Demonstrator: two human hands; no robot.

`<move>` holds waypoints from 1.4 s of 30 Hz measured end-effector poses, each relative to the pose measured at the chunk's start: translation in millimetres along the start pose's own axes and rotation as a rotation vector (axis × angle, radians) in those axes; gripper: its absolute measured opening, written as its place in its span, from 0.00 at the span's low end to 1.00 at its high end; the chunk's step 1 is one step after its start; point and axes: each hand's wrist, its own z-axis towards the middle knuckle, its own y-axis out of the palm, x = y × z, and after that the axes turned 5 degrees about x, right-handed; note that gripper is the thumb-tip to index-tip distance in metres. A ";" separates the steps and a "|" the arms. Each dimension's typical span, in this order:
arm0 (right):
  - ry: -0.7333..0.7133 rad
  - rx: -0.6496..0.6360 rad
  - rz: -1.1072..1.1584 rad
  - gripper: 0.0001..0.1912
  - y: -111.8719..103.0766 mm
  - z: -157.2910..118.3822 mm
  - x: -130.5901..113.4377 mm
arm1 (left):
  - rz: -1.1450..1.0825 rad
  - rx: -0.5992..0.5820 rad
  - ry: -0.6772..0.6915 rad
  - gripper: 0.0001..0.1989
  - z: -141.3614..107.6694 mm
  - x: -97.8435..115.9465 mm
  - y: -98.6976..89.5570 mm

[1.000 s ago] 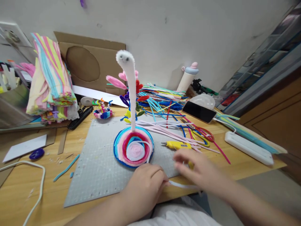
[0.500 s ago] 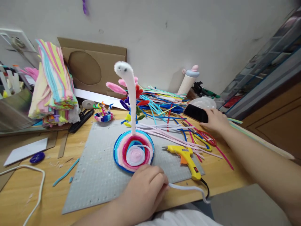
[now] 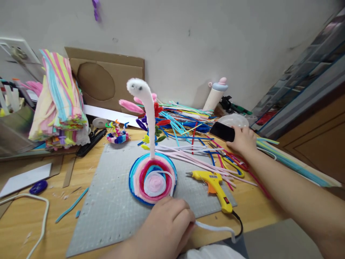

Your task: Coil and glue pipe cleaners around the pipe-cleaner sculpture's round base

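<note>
My left hand (image 3: 172,219) is closed around a pale pipe cleaner (image 3: 215,227) at the front edge of the cutting mat (image 3: 113,201). That strand curls up onto the round coil (image 3: 134,172) of blue, pink, red and white pipe cleaners. From the coil's back rises a fuzzy white neck (image 3: 151,122) with a bent head and two dark eyes. Pink, red, purple, green and yellow petal-like loops sit behind it. My right hand (image 3: 244,140) reaches far right, gripping the end of a dark phone (image 3: 222,132); its fingertips are partly hidden.
A yellow glue gun (image 3: 212,180) lies on the mat's right, near scissors (image 3: 234,162) and loose pipe cleaners (image 3: 185,124). Behind stand a white bottle (image 3: 215,97) and cardboard (image 3: 124,68). Bundled pipe cleaners (image 3: 59,97) are at left; a white cable (image 3: 45,216) crosses the front left.
The view has shifted slightly, so the scene sits a little lower. My right hand and the phone have moved slightly left in view; my left hand keeps its hold on the pipe cleaner.
</note>
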 end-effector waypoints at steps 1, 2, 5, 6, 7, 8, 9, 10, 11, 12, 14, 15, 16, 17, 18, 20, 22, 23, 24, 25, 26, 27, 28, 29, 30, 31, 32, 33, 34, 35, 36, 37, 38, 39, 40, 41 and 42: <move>-0.015 0.000 0.001 0.40 -0.6 -0.8 1.1 | 0.001 0.002 0.002 0.03 -0.1 -0.3 0.1; -0.032 0.000 0.003 0.40 -1.3 -1.5 2.3 | 0.001 0.003 0.003 0.02 -0.2 -0.6 0.1; -0.068 0.004 0.011 0.39 -2.3 -3.7 6.4 | 0.005 0.000 0.010 0.02 0.1 -1.2 0.0; -0.075 0.008 0.013 0.39 -2.3 -4.3 7.5 | 0.007 0.000 0.012 0.02 0.4 -1.2 -0.1; -0.079 0.010 0.014 0.39 -2.1 -4.7 8.3 | 0.011 0.001 0.010 0.02 0.6 -1.2 0.0; -0.081 0.012 0.014 0.39 -1.7 -4.8 9.0 | 0.015 0.003 0.009 0.02 0.7 -1.1 0.0; -0.082 0.012 0.013 0.38 -1.3 -4.6 9.5 | 0.019 0.004 0.009 0.02 0.8 -1.0 0.1; -0.084 0.009 0.012 0.38 -0.8 -4.0 9.8 | 0.020 0.004 0.009 0.02 0.8 -0.8 0.2; -0.086 0.004 0.010 0.38 -0.3 -3.1 10.0 | 0.022 0.004 0.011 0.02 0.7 -0.6 0.3; -0.087 -0.004 0.009 0.39 0.1 -1.9 10.0 | 0.024 0.003 0.013 0.02 0.7 -0.4 0.3; -0.086 -0.021 0.006 0.40 0.4 0.6 9.6 | 0.030 0.003 0.015 0.02 0.6 0.1 0.2; -0.083 -0.028 0.005 0.40 0.3 1.7 9.2 | 0.035 0.004 0.016 0.02 0.7 0.4 0.0; -0.079 -0.036 0.004 0.40 -0.2 2.6 8.6 | 0.038 0.005 0.017 0.02 0.9 0.7 -0.1; -0.073 -0.043 0.004 0.41 -1.1 3.2 7.8 | 0.041 0.004 0.018 0.03 1.1 1.0 -0.2; -0.068 -0.050 0.004 0.40 -2.4 3.5 6.9 | 0.041 0.001 0.019 0.03 1.4 1.2 -0.3; -0.063 -0.068 0.008 0.40 -6.2 3.7 5.0 | 0.042 -0.008 0.019 0.03 2.0 1.4 -0.2; -0.059 -0.086 0.012 0.40 -10.7 3.7 3.1 | 0.040 -0.022 0.013 0.04 2.4 1.4 0.1; -0.056 -0.094 0.015 0.40 -12.8 3.8 2.3 | 0.037 -0.028 0.011 0.03 2.5 1.4 0.3; -0.053 -0.103 0.017 0.40 -14.4 4.0 1.5 | 0.034 -0.030 0.008 0.03 2.6 1.5 0.5; -0.050 -0.110 0.020 0.40 -15.6 4.2 0.9 | 0.030 -0.033 0.006 0.03 2.5 1.7 0.7; -0.048 -0.117 0.024 0.40 -16.1 4.3 0.4 | 0.028 -0.035 0.004 0.03 2.3 1.9 0.9; -0.047 -0.123 0.030 0.40 -16.0 4.3 0.1 | 0.027 -0.035 0.002 0.03 2.1 2.3 1.0; -0.047 -0.127 0.038 0.41 -15.4 4.2 0.1 | 0.027 -0.035 -0.001 0.03 1.8 2.7 1.0; -0.047 -0.131 0.048 0.42 -14.5 4.2 0.5 | 0.026 -0.036 -0.004 0.03 1.5 3.0 0.9; -0.048 -0.135 0.060 0.43 -13.4 4.3 1.4 | 0.026 -0.038 -0.008 0.03 1.1 3.2 0.9; -0.051 -0.141 0.076 0.43 -12.4 5.0 2.9 | 0.027 -0.039 -0.012 0.03 0.8 3.3 0.8; -0.055 -0.149 0.096 0.43 -11.5 6.4 5.1 | 0.029 -0.039 -0.015 0.03 0.5 3.2 0.8; -0.061 -0.161 0.120 0.42 -10.8 8.7 8.1 | 0.031 -0.038 -0.014 0.03 0.4 2.8 0.9; -0.066 -0.178 0.147 0.40 -10.2 12.0 11.9 | 0.035 -0.034 -0.011 0.03 0.3 2.3 1.1; -0.070 -0.200 0.177 0.37 -9.6 16.2 16.4 | 0.041 -0.031 -0.004 0.02 0.3 1.8 1.3; -0.071 -0.229 0.208 0.33 -8.9 21.0 21.2 | 0.046 -0.028 0.003 0.02 0.3 1.2 1.5; -0.066 -0.264 0.238 0.28 -7.9 26.1 26.3 | 0.050 -0.025 0.011 0.02 0.4 0.7 1.7; -0.056 -0.301 0.265 0.24 -6.6 30.9 31.1 | 0.053 -0.024 0.018 0.02 0.4 0.3 1.8; -0.043 -0.336 0.286 0.20 -5.1 35.2 35.5 | 0.054 -0.027 0.021 0.02 0.3 0.1 1.8; -0.024 -0.364 0.300 0.18 -3.3 38.7 39.2 | 0.054 -0.030 0.022 0.02 0.3 0.0 1.7; -0.002 -0.383 0.308 0.16 -1.5 41.3 42.0 | 0.052 -0.036 0.021 0.02 0.2 0.1 1.5; 0.020 -0.392 0.311 0.16 0.2 43.1 44.0 | 0.050 -0.042 0.017 0.02 0.1 0.2 1.3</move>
